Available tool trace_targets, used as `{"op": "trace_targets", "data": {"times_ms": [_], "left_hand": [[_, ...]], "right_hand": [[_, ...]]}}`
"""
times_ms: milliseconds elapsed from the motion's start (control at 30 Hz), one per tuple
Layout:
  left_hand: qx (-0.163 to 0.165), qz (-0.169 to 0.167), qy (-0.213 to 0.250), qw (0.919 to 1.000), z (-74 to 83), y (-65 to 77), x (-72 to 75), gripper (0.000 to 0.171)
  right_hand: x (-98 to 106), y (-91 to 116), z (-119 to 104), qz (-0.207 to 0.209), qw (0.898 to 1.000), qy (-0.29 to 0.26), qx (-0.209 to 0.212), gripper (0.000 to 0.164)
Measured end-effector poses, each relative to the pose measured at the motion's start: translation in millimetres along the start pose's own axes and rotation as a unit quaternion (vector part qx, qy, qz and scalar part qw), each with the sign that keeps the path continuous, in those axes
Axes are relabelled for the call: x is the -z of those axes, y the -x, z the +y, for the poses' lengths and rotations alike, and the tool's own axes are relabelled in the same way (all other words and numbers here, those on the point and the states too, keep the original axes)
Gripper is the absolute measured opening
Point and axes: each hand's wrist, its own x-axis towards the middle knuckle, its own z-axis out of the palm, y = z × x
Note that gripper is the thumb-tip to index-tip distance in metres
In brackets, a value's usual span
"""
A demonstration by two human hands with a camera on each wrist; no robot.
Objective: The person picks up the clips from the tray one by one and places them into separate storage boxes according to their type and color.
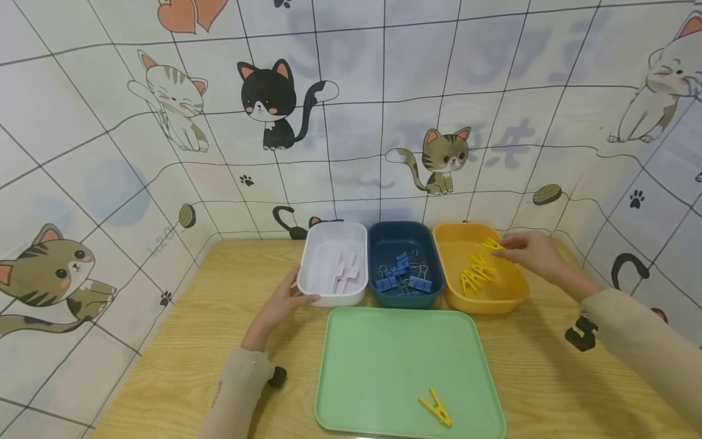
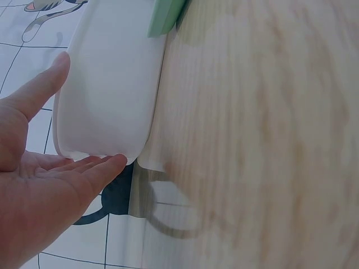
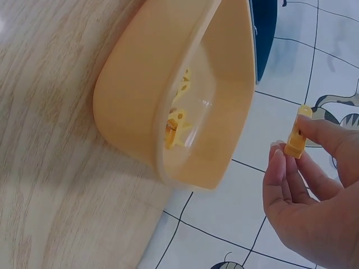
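Note:
My right hand (image 1: 532,253) pinches a yellow clothespin (image 1: 492,244) between thumb and fingers, over the right rim of the yellow bin (image 1: 488,305). In the right wrist view that clothespin (image 3: 297,137) is seen end-on, apart from the bin. Several more yellow clothespins (image 1: 476,274) lie inside this bin. My left hand (image 1: 281,303) touches the near left corner of the white bin (image 1: 340,299), thumb at the front and fingers along the side. Pale pink clips (image 1: 347,272) lie in the white bin. One yellow clothespin (image 1: 437,410) lies on the green tray (image 1: 395,353).
Between the white and yellow bins stands a dark blue bin (image 1: 406,300) with several blue binder clips (image 1: 403,262). The three bins line the back of the wooden table (image 1: 236,274), behind the tray. A cat-patterned sheet (image 1: 356,110) covers the walls behind and beside it.

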Motion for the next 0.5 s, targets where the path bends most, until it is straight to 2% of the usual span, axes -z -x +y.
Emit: {"op": "trace_targets", "data": {"times_ms": [167, 500], "left_hand": [[0.005, 0.002, 0.004, 1.0000, -0.1, -1.2, -0.2, 0.095], [-0.008, -0.004, 0.009, 0.9999, -0.2, -0.5, 0.3, 0.095]], "right_hand": [[2.5, -3.3, 0.4, -0.005, 1.000, 0.005, -0.001, 0.055], [3.7, -7.9, -1.8, -0.010, 1.000, 0.017, -0.005, 0.057]]}}
